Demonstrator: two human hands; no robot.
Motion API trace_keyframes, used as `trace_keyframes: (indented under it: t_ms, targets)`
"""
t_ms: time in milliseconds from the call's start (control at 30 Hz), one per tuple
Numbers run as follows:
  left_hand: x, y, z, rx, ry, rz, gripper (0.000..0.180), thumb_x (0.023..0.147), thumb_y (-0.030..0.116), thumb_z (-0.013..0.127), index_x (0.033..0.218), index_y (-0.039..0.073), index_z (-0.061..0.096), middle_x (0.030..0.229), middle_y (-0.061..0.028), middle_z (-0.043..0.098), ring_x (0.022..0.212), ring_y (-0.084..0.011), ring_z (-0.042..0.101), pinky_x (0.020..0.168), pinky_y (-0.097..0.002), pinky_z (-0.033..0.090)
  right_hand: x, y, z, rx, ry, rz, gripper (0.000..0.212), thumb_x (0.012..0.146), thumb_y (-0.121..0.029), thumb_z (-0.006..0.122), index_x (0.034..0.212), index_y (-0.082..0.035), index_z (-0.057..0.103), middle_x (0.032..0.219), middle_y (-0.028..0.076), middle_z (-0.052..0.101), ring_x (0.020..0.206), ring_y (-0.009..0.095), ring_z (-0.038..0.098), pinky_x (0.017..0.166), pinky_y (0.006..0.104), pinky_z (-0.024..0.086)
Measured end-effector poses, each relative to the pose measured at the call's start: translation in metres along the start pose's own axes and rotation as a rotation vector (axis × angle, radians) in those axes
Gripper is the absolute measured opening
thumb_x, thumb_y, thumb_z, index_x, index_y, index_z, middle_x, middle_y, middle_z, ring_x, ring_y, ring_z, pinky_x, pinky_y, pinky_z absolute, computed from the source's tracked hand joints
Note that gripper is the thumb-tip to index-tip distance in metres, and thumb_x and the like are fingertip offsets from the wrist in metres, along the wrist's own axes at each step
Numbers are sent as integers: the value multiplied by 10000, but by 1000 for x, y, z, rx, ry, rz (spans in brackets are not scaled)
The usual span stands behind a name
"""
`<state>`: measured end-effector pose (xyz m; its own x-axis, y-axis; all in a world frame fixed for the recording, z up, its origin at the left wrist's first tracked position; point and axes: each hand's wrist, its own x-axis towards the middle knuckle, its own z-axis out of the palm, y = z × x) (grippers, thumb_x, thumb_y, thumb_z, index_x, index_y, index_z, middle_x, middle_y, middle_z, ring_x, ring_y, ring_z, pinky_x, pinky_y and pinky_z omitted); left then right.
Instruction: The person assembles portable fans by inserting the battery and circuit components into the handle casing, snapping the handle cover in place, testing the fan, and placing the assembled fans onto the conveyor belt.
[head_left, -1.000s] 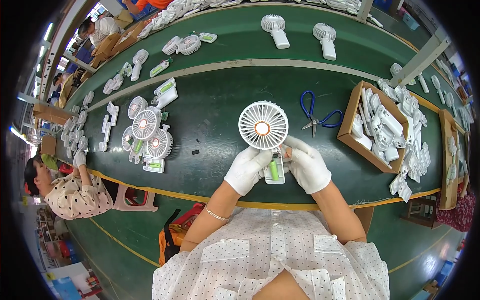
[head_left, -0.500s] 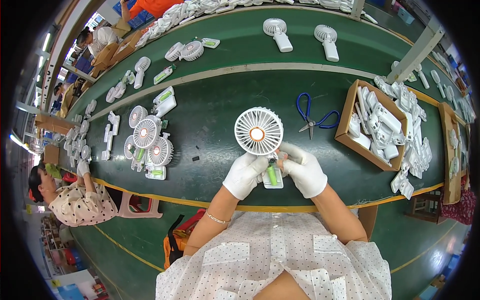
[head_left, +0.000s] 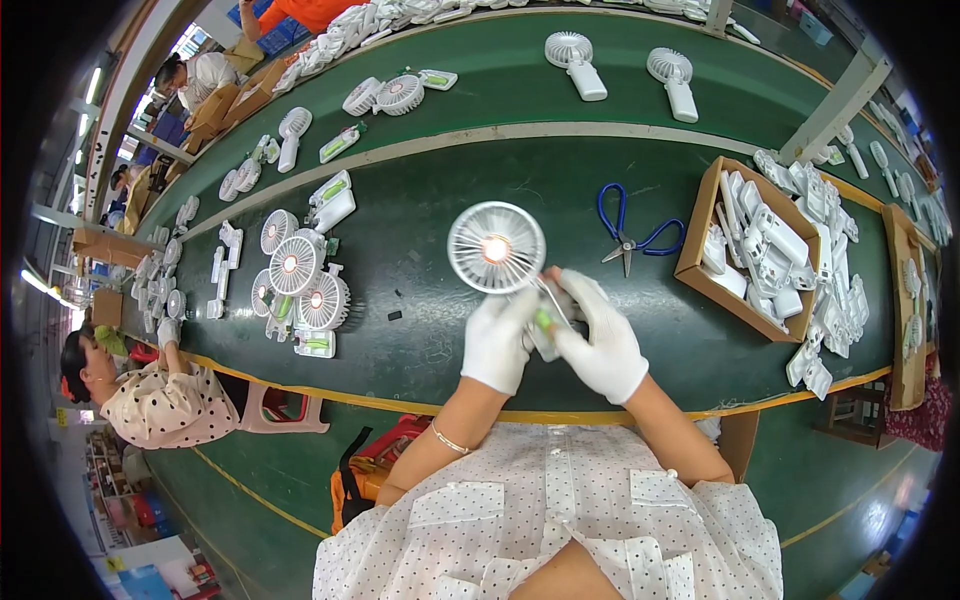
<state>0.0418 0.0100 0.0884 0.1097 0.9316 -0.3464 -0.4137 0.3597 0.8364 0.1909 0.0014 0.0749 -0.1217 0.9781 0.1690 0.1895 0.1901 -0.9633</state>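
Observation:
Both my gloved hands hold a white handheld fan [head_left: 497,247] above the green table's near part. Its round grille faces up, the blades look blurred and the centre glows orange-white. My left hand [head_left: 499,341] grips it just below the grille, fingers closed. My right hand [head_left: 600,340] is closed round the opened handle [head_left: 545,325], where a green battery partly shows; my fingers hide the rest of the handle. Blue-handled cutters [head_left: 628,245] lie to the right of the fan, apart from my hands.
Several partly assembled fans [head_left: 298,265] lie in a cluster on the left. At right, a cardboard box [head_left: 692,262] holds white plastic shells, with more shells [head_left: 835,280] heaped beside it. Beyond a pale rail, the conveyor belt [head_left: 480,85] carries fans. A co-worker [head_left: 165,400] sits at far left.
The fan has shifted slightly left and away from me, and its handle now slants. Its blades, sharp before, are blurred and its centre is brighter. Fans on the belt have moved right.

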Motion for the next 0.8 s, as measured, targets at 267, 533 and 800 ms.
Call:
trace_keyframes:
  t_ms: [267,533,800]
  targets:
    - [17,-10,3,-414,47,55,313,999,122,565,1270,-28,522,1176,-117,618,1047,-208,624,872,-366,526,1,-5,8,-387,155,-319,625,715,52,681,1316,-36,535,1326,198,538,1236,372,512,1040,422,433]
    - [7,-15,4,-390,-14,-35,356,990,131,581,1298,-34,518,1168,-111,608,1030,-200,629,908,-363,529,-3,14,-2,54,130,-65,259,793,30,689,1049,4,665,1277,159,584,1178,273,580,975,354,477]
    - [-2,-16,-1,-155,-41,-11,405,979,104,564,1350,-41,493,1209,-119,598,1051,-197,634,897,-351,544,-4,10,-6,48,90,33,73,809,-17,697,873,9,672,1230,165,587,1111,255,603,932,343,486]
